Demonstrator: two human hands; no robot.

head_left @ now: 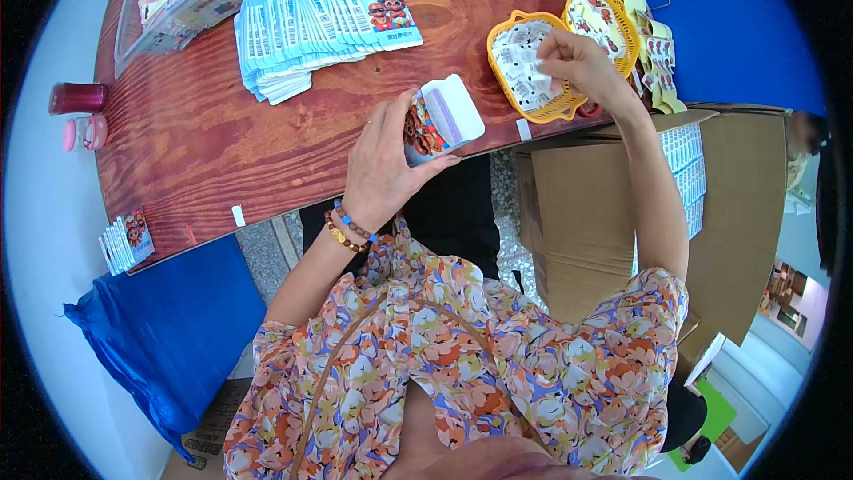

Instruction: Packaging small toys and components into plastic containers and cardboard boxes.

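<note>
My left hand (378, 156) is wrapped round a small printed carton (428, 129) near the table's front edge. The carton's white end flap (462, 98) stands out to the right, away from my palm. Over a yellow basket (560, 111) on the right, my right hand (586, 71) has its fingers curled and pinched together. Small white printed packets (520, 62) lie in that basket, just under my fingertips. Whether a packet is between the fingers I cannot make out. Farther back lies a fanned stack of flattened blue-and-white cartons (302, 27).
A second yellow basket (629, 58) holds red-printed pieces, beside yellow sticker strips (659, 62). At the back left stands a clear plastic bin (195, 22) of packets. Red and pink jars (78, 98) and several small cartons (129, 240) sit leftward. A cardboard box (577, 213) stands below the right edge.
</note>
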